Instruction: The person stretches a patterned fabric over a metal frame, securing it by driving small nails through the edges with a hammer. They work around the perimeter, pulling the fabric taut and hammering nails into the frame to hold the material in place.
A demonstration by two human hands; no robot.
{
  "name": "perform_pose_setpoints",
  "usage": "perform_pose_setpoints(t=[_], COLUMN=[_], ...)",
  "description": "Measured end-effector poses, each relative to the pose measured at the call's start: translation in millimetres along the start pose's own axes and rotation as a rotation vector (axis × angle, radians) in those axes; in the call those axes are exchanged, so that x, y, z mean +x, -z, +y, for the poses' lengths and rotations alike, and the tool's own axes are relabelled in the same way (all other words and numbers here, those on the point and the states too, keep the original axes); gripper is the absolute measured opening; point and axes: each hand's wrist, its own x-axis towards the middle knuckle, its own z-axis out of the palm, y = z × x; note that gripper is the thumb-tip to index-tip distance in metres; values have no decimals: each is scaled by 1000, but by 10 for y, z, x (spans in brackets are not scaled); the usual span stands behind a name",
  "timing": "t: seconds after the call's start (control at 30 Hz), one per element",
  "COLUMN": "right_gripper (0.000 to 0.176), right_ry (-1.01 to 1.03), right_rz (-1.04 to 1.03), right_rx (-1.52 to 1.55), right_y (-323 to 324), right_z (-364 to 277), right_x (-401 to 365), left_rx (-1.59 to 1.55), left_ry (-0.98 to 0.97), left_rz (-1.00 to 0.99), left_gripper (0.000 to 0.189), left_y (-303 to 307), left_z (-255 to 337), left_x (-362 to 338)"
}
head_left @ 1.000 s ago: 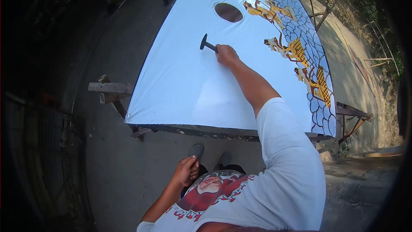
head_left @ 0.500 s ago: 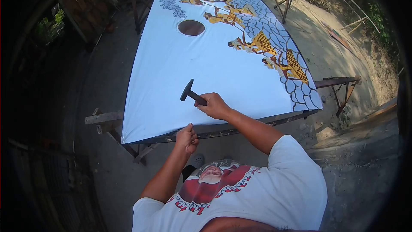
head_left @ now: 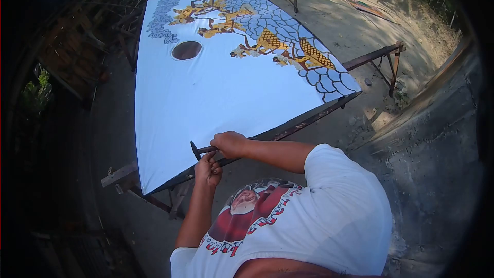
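My right hand [head_left: 230, 144] grips the handle of a dark hammer [head_left: 196, 150], whose head points left, just over the near edge of a white painted cloth [head_left: 200, 108]. Close below the hammer, my left hand [head_left: 208, 170] is closed at that edge, thumb and fingers bent together. What it pinches is too small to make out. The cloth lies stretched over a large tapering frame [head_left: 288, 128]. Gold and brown figures and a blue stone pattern cover its right side, with blue-grey swirls at the far left. A round opening [head_left: 186, 50] shows in the cloth.
Wooden trestles hold up the frame, with one beam [head_left: 375, 55] jutting out at the right and another [head_left: 121, 175] at the near left. A concrete wall [head_left: 417, 170] runs along the right. A flat coloured panel [head_left: 368, 7] lies on the ground beyond.
My right hand has brought the hammer down and left, close to my left hand at the cloth's edge. The view has turned, shifting the frame leftward.
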Motion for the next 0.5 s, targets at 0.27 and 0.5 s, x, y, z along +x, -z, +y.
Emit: perform_pose_setpoints(t=[0.27,0.5], right_gripper=[17,24], right_ry=[-16,-38], right_rz=[19,-101], right_rx=[54,-49], right_y=[-48,-24], right_z=[72,125], right_x=[-69,-20], left_rx=[145,244], left_ry=[248,199], left_rz=[-196,-214], left_gripper=[33,37], left_y=[345,275], left_z=[-374,-437], left_x=[-181,-214])
